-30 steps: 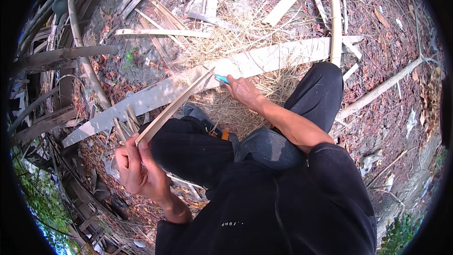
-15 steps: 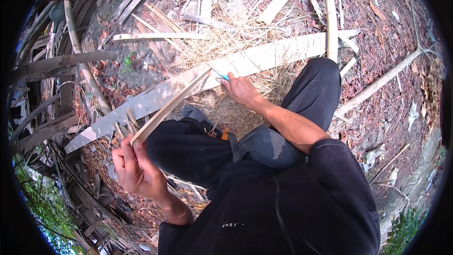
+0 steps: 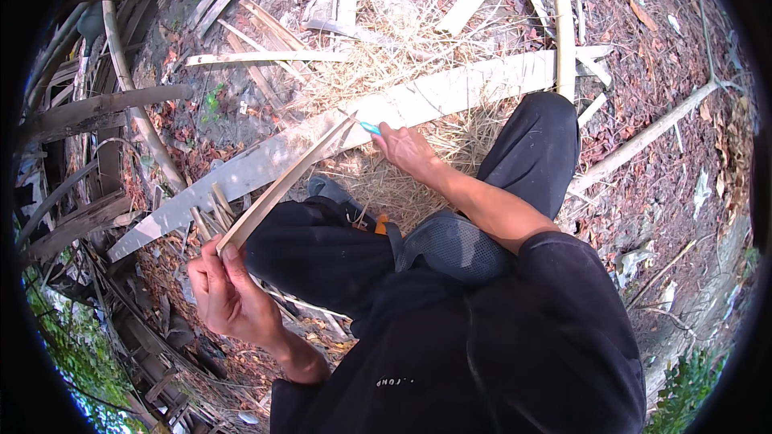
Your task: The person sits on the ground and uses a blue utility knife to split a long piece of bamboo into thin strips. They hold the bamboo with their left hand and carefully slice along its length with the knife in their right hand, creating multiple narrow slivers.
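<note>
Pinched between the thumb and fingers of my left hand is the near end of a long, pale wooden strip. The strip slants up and away to the right, over a wide, light board lying across the ground. My right hand is closed around a small knife with a turquoise handle. Its thin blade is at the far tip of the strip; whether they touch, I cannot tell. Several short sticks stick up beside my left hand, near the board.
Thin shavings are heaped behind the board. Several loose slats and a curved blade lie farther off. A pale pole crosses the board's right end. Stacked timber stands at left; a branch lies at right.
The knife and my right hand have shifted slightly left, and the knife's handle now lies flatter. My left hand with the strip has moved slightly toward me.
</note>
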A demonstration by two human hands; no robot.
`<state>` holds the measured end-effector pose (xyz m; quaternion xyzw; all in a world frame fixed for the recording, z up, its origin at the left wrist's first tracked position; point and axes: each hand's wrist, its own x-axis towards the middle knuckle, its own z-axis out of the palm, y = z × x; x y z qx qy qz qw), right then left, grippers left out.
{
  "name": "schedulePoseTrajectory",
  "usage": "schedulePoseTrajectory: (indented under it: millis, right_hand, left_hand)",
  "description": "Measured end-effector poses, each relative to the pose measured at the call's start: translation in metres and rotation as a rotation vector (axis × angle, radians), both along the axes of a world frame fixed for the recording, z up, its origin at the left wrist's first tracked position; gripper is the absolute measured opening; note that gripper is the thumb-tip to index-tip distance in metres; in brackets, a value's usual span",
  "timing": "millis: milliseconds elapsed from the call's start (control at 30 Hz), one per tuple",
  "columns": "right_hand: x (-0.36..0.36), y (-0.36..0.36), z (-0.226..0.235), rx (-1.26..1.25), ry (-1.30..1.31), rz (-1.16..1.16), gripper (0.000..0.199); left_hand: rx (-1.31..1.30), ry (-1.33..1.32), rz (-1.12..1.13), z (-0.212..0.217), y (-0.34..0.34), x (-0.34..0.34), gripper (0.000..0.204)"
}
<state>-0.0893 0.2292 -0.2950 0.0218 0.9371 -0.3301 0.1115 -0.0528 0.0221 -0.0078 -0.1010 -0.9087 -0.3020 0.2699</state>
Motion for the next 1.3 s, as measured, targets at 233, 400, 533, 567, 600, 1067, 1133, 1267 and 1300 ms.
schedulePoseTrajectory:
  millis: [233, 400, 533, 567, 600, 1067, 1133, 1267, 1300]
  right_hand:
    - [-0.001, -0.011, 0.000, -0.057, 0.092, -0.047, 0.041]
    - [-0.002, -0.014, 0.017, -0.082, -0.060, -0.006, 0.042]
    - [0.002, 0.013, -0.025, 0.159, -0.042, 0.103, 0.048]
    - [0.005, 0.009, -0.025, 0.107, -0.054, 0.060, 0.048]
    - [0.008, 0.003, -0.025, 0.055, -0.067, 0.016, 0.049]
    - [0.003, -0.010, -0.001, -0.173, 0.057, -0.094, 0.047]
    - [0.000, -0.019, 0.041, -0.256, 0.010, -0.081, 0.045]
    - [0.007, -0.010, 0.025, -0.114, 0.011, 0.016, 0.046]
    - [0.004, 0.003, -0.005, -0.014, -0.013, -0.013, 0.046]
  left_hand:
    - [0.017, 0.012, 0.029, -0.002, -0.001, -0.003, 0.016]
    - [0.043, -0.014, 0.048, 0.000, 0.004, 0.003, 0.015]
    - [-0.011, -0.005, 0.015, 0.004, 0.010, 0.002, 0.015]
    - [0.002, -0.004, 0.001, 0.003, 0.009, 0.003, 0.015]
    - [0.014, -0.004, -0.014, 0.002, 0.008, 0.004, 0.015]
    - [-0.056, -0.051, 0.062, 0.004, 0.000, 0.007, 0.017]
    - [0.013, 0.004, 0.018, -0.002, 0.000, 0.006, 0.018]
    - [0.003, 0.014, -0.027, 0.002, 0.009, 0.005, 0.020]
    - [0.007, 0.021, -0.038, 0.005, 0.011, 0.005, 0.019]
